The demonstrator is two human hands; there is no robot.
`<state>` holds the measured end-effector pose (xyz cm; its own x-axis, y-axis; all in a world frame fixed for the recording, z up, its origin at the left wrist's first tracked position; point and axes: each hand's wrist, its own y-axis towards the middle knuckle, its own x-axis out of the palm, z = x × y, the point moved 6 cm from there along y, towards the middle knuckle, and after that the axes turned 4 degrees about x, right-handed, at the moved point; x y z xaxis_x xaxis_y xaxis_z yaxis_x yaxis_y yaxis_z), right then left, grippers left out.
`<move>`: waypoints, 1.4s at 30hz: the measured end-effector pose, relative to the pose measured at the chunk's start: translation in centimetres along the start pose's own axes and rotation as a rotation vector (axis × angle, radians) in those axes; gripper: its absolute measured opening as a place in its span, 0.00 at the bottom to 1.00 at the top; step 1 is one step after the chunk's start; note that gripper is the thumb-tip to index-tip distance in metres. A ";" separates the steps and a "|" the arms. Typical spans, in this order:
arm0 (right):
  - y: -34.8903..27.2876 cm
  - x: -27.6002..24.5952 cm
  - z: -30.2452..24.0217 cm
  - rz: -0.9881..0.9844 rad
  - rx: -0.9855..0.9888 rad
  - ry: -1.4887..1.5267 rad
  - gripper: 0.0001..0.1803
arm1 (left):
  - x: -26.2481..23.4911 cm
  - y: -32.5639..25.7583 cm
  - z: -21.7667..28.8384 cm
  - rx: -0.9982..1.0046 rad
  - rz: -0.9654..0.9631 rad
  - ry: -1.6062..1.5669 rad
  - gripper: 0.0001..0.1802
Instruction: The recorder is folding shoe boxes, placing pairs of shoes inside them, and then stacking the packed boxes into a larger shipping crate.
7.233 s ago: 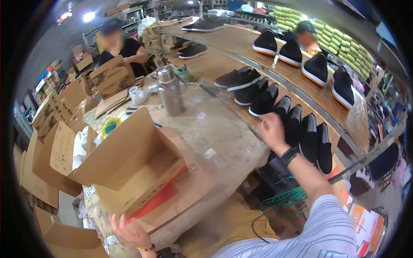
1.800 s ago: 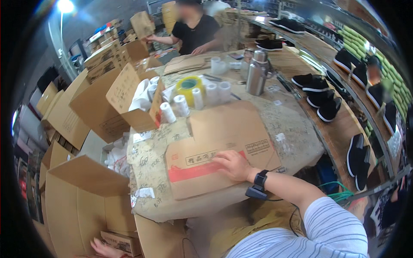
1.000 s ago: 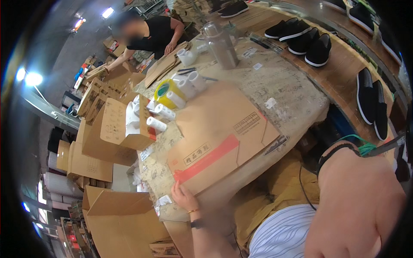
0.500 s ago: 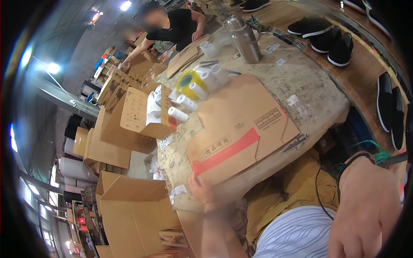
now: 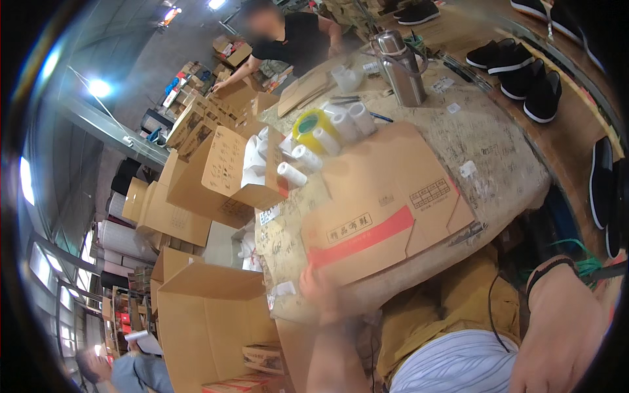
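A flattened brown shoe carton (image 5: 386, 173) with a red stripe lies on the paper-covered table in front of me. At its near left corner is my left hand (image 5: 318, 286), its fingertips touching the edge by the red stripe. Blur smears those fingers, so their grip is unclear. My right hand (image 5: 563, 321), with a dark band round the wrist, hangs low at the right, apart from the carton. Its back faces up and the fingertips run out of the lower edge. Green string (image 5: 580, 262) lies beside that wrist.
White rolls (image 5: 292, 174), yellow tape (image 5: 314, 129) and a steel flask (image 5: 401, 72) stand on the table (image 5: 498, 144). Black shoes (image 5: 540, 92) line a wooden board at right. Open cartons (image 5: 209, 281) crowd the left. One person (image 5: 288, 39) works across; another (image 5: 124, 367) is lower left.
The whole view has shifted, so the table sits further right and lower. A second person has come into view at the lower left. My left hand stays at the carton's corner.
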<state>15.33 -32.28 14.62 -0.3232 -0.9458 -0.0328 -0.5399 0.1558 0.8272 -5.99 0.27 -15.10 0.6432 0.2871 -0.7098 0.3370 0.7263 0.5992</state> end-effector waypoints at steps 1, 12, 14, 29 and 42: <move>-0.5 0.5 0.2 -0.006 0.005 -0.001 0.19 | -0.2 0.1 -0.1 -0.013 -0.008 -0.005 0.17; -3.7 -1.7 5.2 -0.329 0.412 -0.131 0.15 | -0.8 -0.2 -0.2 -0.065 -0.012 -0.019 0.16; -6.5 -4.9 6.1 0.074 0.519 -0.275 0.15 | -0.4 0.0 0.4 -0.008 -0.009 -0.025 0.16; -28.9 -12.9 9.1 0.936 1.520 -1.796 0.57 | -1.7 0.5 -0.2 -0.011 0.024 -0.237 0.24; -28.2 -13.0 9.3 1.018 1.279 -1.918 0.51 | -1.6 -0.4 0.5 -0.089 0.066 -0.243 0.25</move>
<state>27.52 -21.77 -13.53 -0.2707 0.4868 -0.8305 0.3775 0.8473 0.3736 -6.82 -0.75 -14.05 0.8118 0.1845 -0.5540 0.2343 0.7661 0.5985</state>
